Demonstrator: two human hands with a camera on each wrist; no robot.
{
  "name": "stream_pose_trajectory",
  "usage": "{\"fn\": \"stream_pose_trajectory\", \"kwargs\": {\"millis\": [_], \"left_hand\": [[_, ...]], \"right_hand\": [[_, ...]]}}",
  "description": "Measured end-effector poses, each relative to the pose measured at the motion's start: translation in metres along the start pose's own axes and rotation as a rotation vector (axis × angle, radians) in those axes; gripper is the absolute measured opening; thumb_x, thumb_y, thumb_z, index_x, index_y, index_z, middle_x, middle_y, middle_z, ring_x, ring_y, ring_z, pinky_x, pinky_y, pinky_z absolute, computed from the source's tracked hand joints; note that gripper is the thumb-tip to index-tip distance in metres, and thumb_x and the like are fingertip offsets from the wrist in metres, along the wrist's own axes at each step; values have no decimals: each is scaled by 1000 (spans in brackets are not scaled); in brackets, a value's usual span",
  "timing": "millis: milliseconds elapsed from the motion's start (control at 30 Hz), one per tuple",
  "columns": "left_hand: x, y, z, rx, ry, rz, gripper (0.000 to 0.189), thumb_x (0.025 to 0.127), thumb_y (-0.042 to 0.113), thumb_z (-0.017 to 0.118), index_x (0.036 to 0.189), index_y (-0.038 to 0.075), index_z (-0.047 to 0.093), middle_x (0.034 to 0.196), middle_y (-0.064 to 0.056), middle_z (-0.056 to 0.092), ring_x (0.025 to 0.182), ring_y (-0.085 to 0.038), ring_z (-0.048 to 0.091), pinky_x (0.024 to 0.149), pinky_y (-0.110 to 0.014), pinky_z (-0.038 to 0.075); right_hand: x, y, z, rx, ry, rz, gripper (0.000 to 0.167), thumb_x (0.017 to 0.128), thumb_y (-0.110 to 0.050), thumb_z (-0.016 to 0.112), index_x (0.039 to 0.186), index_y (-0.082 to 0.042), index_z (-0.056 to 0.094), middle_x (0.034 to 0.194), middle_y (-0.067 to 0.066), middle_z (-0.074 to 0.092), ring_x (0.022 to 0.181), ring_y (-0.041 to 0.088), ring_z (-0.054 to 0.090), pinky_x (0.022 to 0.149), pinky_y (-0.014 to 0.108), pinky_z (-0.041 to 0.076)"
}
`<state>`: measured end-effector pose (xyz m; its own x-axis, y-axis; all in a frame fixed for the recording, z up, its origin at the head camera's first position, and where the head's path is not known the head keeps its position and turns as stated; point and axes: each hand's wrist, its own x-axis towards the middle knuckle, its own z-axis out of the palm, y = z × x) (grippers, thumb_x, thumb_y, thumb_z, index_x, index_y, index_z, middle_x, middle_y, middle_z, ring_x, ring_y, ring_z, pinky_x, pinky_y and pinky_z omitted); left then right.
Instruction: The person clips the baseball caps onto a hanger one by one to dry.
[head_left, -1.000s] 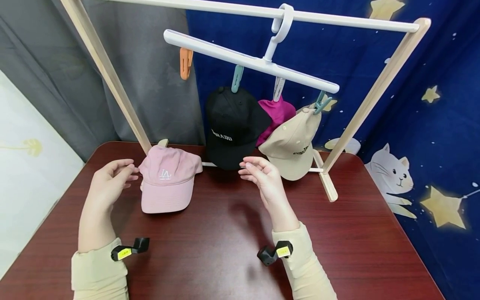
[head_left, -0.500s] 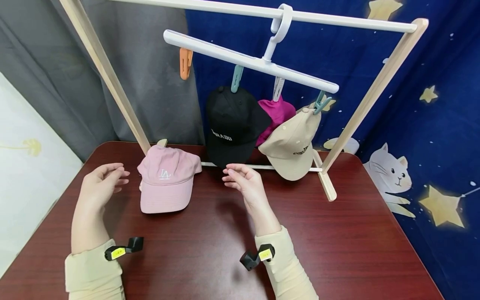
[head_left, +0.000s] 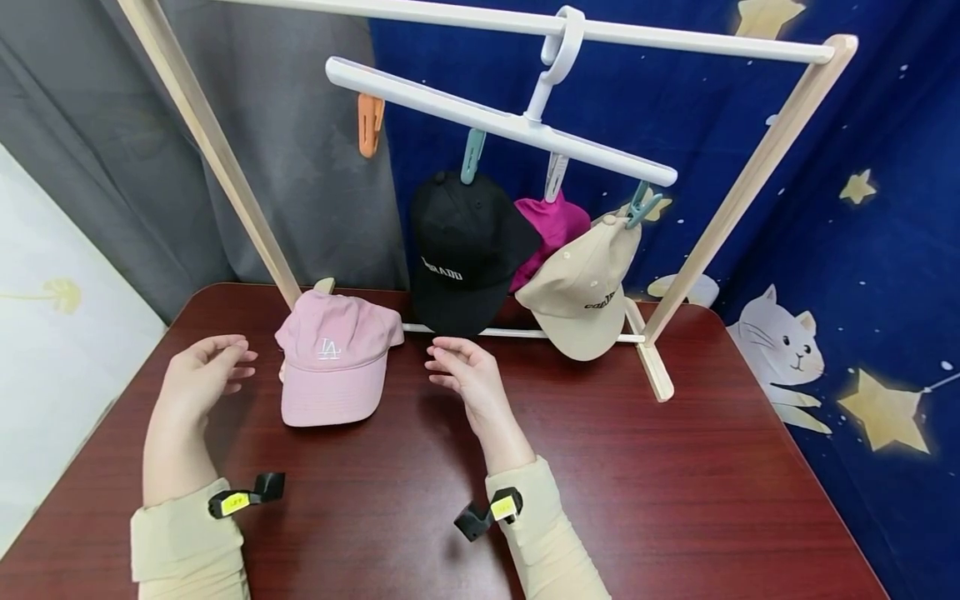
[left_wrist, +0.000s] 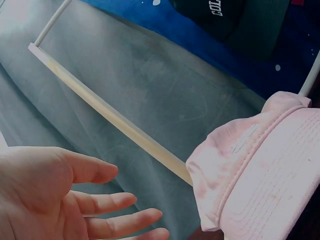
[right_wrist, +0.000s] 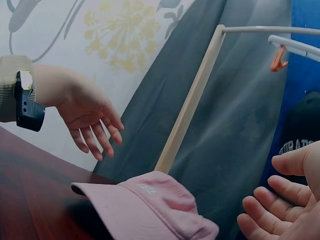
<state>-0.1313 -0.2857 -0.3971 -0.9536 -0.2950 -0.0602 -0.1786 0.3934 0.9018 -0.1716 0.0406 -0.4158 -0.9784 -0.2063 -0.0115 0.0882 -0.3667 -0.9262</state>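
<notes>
A pink baseball cap [head_left: 333, 367] with white LA letters sits on the dark red table, its brim facing me. Left of it, apart from the cap, hovers my left hand [head_left: 201, 375], fingers relaxed and holding nothing. On the cap's other side my right hand [head_left: 471, 379] is likewise empty, its fingers loosely extended below the black cap [head_left: 465, 250]. That cap hangs from a teal clip [head_left: 472, 157]. Beside it hang a magenta cap [head_left: 555, 229] on a pale clip and a beige cap [head_left: 585, 283] on a teal clip. An orange clip [head_left: 370, 125] at the left end holds nothing.
A white hanger [head_left: 495, 121] tilts down to the right from the rack's top bar [head_left: 450, 18]. Wooden posts [head_left: 750, 196] stand on both sides, with a low white bar [head_left: 517, 333] across the back. Curtains [head_left: 300, 167] hang behind the table [head_left: 660, 500].
My right hand has moved left and a little nearer to me, closing on the pink cap's side. My left hand has drawn slightly left and down, off the cap's edge. The caps stay put.
</notes>
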Motion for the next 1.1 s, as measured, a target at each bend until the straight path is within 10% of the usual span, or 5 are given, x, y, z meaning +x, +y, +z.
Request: {"fn": "stream_pose_trajectory", "kwargs": {"millis": [267, 533, 767, 1100], "left_hand": [[5, -7, 2, 40, -62, -18, 49, 101, 30, 42, 132, -8, 43, 82, 17, 58, 73, 1, 61, 62, -24, 52], [9, -15, 5, 93, -147, -53, 60, 102, 38, 38, 137, -10, 36, 124, -34, 48, 86, -11, 62, 66, -29, 54], [11, -16, 11, 81, -196, -101, 68, 101, 44, 38, 140, -11, 31, 128, -36, 44, 110, -45, 54, 71, -36, 55], [13, -22, 14, 45, -235, -170, 77, 98, 50, 41, 140, -12, 26, 129, -37, 41, 105, -41, 56, 70, -38, 56]], "right_hand": [[6, 22, 7, 21, 28, 61, 28, 92, -1, 59, 117, 11, 57, 107, 18, 65, 87, 19, 65, 77, 35, 54], [6, 41, 11, 40, 0, 124, 36, 93, -3, 57, 125, 13, 51, 120, 23, 59, 105, 32, 60, 85, 40, 51], [4, 52, 10, 34, -26, 156, 40, 94, -5, 55, 129, 13, 48, 129, 30, 51, 115, 41, 53, 91, 44, 48], [6, 63, 10, 76, -98, 193, 46, 97, -11, 54, 135, 11, 42, 134, 28, 46, 123, 42, 46, 99, 51, 40]]}}
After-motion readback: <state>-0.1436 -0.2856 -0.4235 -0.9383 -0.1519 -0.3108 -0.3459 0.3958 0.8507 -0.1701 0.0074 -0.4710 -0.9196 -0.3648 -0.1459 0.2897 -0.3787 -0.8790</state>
